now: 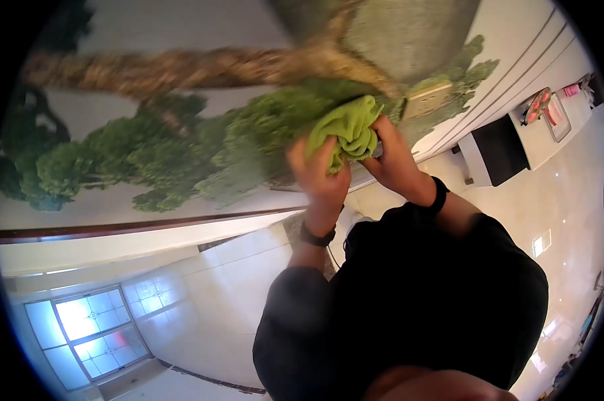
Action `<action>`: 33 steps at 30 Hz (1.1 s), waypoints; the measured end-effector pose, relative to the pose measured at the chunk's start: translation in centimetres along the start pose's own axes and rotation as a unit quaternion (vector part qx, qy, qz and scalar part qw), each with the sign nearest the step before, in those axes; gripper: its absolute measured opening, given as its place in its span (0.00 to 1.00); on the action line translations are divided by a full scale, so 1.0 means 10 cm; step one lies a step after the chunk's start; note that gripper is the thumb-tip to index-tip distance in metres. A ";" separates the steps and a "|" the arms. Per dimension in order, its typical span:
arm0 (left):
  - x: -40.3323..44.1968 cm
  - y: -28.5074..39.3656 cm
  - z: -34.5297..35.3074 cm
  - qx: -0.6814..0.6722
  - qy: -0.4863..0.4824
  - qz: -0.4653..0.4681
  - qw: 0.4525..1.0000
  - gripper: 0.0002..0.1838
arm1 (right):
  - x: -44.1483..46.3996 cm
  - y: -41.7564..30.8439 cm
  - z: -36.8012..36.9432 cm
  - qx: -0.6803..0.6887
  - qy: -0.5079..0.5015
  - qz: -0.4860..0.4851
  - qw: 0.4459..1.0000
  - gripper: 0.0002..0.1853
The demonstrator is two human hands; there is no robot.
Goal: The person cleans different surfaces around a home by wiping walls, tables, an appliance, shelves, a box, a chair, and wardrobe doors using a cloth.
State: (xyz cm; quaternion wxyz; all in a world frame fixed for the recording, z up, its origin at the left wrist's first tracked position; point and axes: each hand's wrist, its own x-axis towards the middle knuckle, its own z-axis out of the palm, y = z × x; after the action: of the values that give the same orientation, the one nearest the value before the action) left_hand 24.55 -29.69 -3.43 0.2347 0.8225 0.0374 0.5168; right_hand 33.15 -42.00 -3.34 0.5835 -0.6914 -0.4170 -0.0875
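A bunched green cloth [347, 131] is held between both hands, in front of a wall covered with a painted or printed tree scene [248, 127]. My left hand [321, 171] grips the cloth's lower left side, its fingers bent into the folds. On the cloth's right side, my right hand [397, 160] pinches the edge with thumb and fingers. Dark bands circle both wrists. Whether the cloth touches the wall cannot be made out. A socket plate [427, 100] sits on the wall just right of the cloth.
A dark wood strip [115, 230] runs along the mural's edge. At the right stands a white cabinet [529, 155] with a black panel, bearing a tray [557, 119] and a red-patterned item [537, 105]. Shiny floor tiles [228, 287] and a bright window [91, 334] lie at the lower left.
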 end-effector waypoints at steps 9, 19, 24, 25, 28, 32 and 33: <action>0.57 1.51 1.90 -0.068 -0.011 0.024 0.997 0.26 | 0.21 0.83 -2.04 0.036 0.132 -0.007 0.991 0.26; -0.36 2.22 3.91 0.028 -0.118 -0.032 0.992 0.24 | -0.49 2.47 -3.53 0.027 0.031 0.201 0.979 0.25; -1.29 2.07 4.20 -0.119 -0.289 -0.261 0.913 0.22 | -1.15 2.85 -3.89 -0.031 -0.086 0.278 0.956 0.26; -1.36 2.18 4.17 -0.130 -0.303 -0.284 0.901 0.23 | -1.33 2.92 -3.94 -0.057 -0.109 0.266 0.956 0.25; -1.64 2.51 4.08 -0.173 -0.328 -0.347 0.861 0.27 | -1.74 2.85 -4.16 -0.063 -0.154 0.287 0.943 0.26; -2.26 2.65 4.16 -0.233 -0.305 -0.436 0.814 0.32 | -2.28 2.55 -4.25 -0.078 -0.176 0.289 0.938 0.25; -2.44 2.65 4.20 -0.249 -0.297 -0.479 0.788 0.32 | -2.41 2.47 -4.27 -0.091 -0.199 0.272 0.937 0.25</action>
State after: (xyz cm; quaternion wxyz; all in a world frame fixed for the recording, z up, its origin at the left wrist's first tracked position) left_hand 44.88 -75.20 -27.44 0.6480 0.7252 0.2250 0.0598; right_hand 50.18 -90.32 -23.13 0.4249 -0.8317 -0.3106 0.1768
